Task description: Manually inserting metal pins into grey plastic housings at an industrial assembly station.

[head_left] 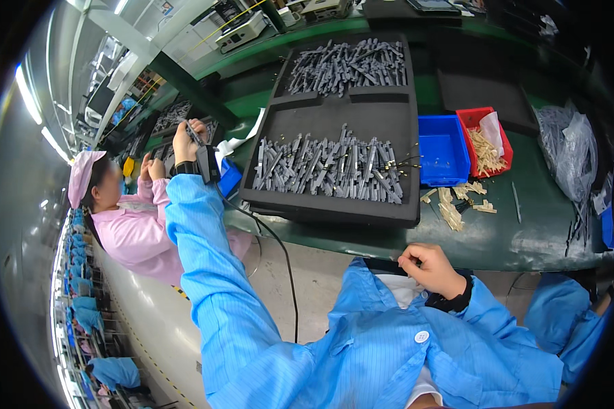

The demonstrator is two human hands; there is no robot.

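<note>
My left hand (184, 144) is stretched out to the far left, raised beside the table. Its fingers are closed round a narrow dark grey part (192, 132). A black device (209, 163) with a cable sits at that wrist. My right hand (432, 268) is close to my body at the table's front edge, fingers curled together; whatever they may hold is hidden. Between the hands stands a black foam tray (320, 121) with two compartments. Many slim grey parts (331, 167) with thin dark leads lie in the near one, and more grey parts (348, 65) fill the far one.
Right of the tray are a blue bin (443, 146) and a red bin (465, 123) with beige pieces. Loose beige pieces (450, 210) lie in front. Clear plastic bags (572, 153) rest at the right. A co-worker in pink (133, 235) sits at left, near a green post (194, 88).
</note>
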